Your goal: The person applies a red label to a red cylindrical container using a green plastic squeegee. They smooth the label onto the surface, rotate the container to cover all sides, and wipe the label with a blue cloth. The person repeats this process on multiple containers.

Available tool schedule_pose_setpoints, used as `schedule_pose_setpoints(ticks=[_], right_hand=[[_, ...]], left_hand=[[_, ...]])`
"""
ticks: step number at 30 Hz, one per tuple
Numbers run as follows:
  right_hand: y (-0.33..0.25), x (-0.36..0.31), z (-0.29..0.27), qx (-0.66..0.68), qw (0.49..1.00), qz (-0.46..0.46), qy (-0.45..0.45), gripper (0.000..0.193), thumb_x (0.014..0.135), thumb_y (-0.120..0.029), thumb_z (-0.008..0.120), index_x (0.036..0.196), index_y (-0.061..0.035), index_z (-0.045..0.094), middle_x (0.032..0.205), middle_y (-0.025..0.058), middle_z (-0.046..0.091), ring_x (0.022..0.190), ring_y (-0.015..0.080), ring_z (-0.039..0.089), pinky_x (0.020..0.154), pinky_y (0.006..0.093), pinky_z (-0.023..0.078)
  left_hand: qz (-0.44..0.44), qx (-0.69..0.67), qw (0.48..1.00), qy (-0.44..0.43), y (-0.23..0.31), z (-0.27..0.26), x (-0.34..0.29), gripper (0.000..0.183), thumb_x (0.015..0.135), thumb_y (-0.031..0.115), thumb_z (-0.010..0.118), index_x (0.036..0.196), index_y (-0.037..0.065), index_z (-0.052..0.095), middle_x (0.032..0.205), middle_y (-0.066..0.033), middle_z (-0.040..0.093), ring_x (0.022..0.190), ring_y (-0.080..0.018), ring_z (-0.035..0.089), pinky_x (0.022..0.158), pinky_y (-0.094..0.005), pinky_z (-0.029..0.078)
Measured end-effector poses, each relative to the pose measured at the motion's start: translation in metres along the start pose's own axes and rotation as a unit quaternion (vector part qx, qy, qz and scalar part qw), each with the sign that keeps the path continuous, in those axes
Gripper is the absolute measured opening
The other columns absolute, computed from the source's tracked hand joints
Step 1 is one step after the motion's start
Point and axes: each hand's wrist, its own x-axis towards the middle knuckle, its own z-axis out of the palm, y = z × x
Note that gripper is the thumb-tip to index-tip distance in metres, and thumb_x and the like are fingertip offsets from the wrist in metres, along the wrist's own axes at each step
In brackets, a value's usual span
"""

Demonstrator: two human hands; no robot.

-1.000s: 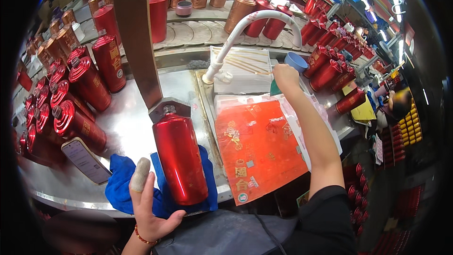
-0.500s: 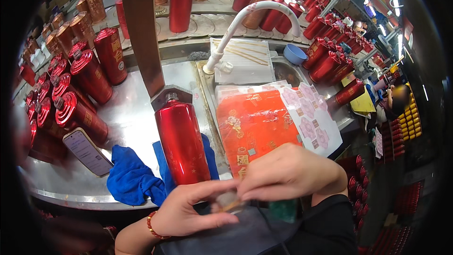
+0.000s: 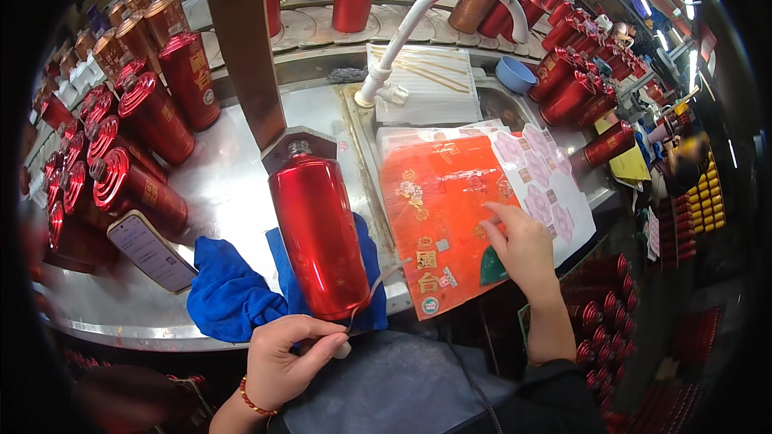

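Observation:
My left hand (image 3: 289,362) pinches the end of a thin pale strip (image 3: 376,288) between thumb and fingers. The strip curves up past the base of a glossy red bottle (image 3: 319,233), which lies on a blue cloth (image 3: 371,257) with its neck toward a metal rest (image 3: 322,145). Over an orange-red printed sheet (image 3: 438,193), my right hand (image 3: 523,245) hovers with thumb and forefinger apart and nothing visible in them. Beside its thumb a dark green flat piece (image 3: 492,267) shows. White sheets with pink stickers (image 3: 535,169) overlap the orange-red one.
A crumpled blue cloth (image 3: 229,293) and a propped phone (image 3: 151,249) lie at left, near several red bottles (image 3: 157,116). Behind the sheets stand a white curved faucet (image 3: 386,72) and a blue bowl (image 3: 515,75). Bottles stand on a conveyor (image 3: 310,28) farther back.
My right hand has left my left hand and moved right over the orange-red sheet. My left hand now holds the strip's end, lower down. Bottles on the conveyor have shifted right.

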Motion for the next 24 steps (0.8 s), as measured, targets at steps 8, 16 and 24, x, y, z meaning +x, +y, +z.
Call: schedule_pose_setpoints(ticks=[8, 16, 24], right_hand=[[-0.1, 0.004, 0.004, 0.473, 0.774, -0.173, -0.383, 0.05, 0.088, -0.016, 0.083, 0.135, -0.0087, 0.068, 0.114, 0.0085, 0.072, 0.086, 0.0159, 0.07, 0.069, 0.0286, 0.056], [-0.118, 0.01, 0.025, 0.49, 0.782, -0.122, -0.365, 0.012, 0.089, -0.011, 0.082, 0.094, -0.002, 0.077, 0.082, 0.006, 0.069, 0.075, 0.0151, 0.066, 0.065, 0.0284, 0.05], [-0.11, -0.001, 0.024, 0.494, 0.798, -0.013, -0.345, 0.01, 0.093, -0.009, 0.079, 0.089, -0.0003, 0.073, 0.079, 0.0016, 0.065, 0.067, 0.0066, 0.06, 0.06, 0.0239, 0.045]], left_hand=[[0.145, 0.105, 0.983, -0.039, 0.025, 0.013, 0.016, 0.01, 0.088, 0.007, 0.081, 0.097, 0.004, 0.079, 0.078, -0.0081, 0.074, 0.066, -0.0189, 0.068, 0.061, -0.0301, 0.051], [0.014, 0.066, 0.996, 0.066, 0.006, 0.002, -0.003, 0.008, 0.094, 0.002, 0.075, 0.1, -0.003, 0.077, 0.083, -0.0068, 0.077, 0.07, -0.009, 0.07, 0.063, -0.0201, 0.051], [-0.033, -0.065, 0.99, 0.123, -0.013, 0.009, -0.006, 0.008, 0.094, 0.006, 0.077, 0.1, 0.0, 0.077, 0.081, -0.0024, 0.077, 0.066, -0.0012, 0.063, 0.056, -0.0165, 0.042]])
